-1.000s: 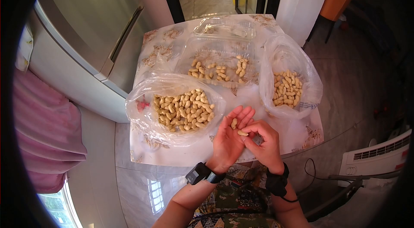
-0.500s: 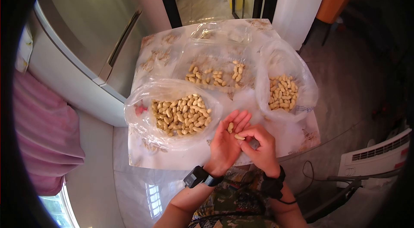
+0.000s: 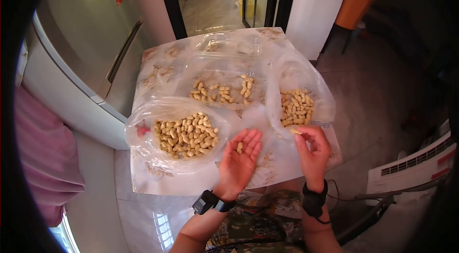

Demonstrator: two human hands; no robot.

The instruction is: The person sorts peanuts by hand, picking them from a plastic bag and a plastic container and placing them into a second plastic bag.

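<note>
My left hand (image 3: 239, 162) is turned palm up with its fingers stretched out, and a peanut (image 3: 239, 148) lies loose at the base of the fingers. Between the thumb and forefinger of my right hand (image 3: 313, 152) is a pinched peanut (image 3: 294, 131), held at the near edge of the right plastic bag (image 3: 325, 104). That bag stands open with unshelled peanuts (image 3: 297, 106) inside. Just left of my left hand, another open clear bag (image 3: 138, 143) holds a larger heap of peanuts (image 3: 185, 135).
Behind the bags lies a clear plastic tray (image 3: 191, 69) with peanuts in separate small groups and its lid (image 3: 224, 45) towards the back. All stand on a patterned tablecloth (image 3: 155, 78). A fridge (image 3: 91, 28) is at the left, an orange chair (image 3: 355, 8) back right.
My right hand has moved away from my left palm to the right bag, carrying a peanut. The left hand stays palm up with one peanut on it. The view has shifted slightly.
</note>
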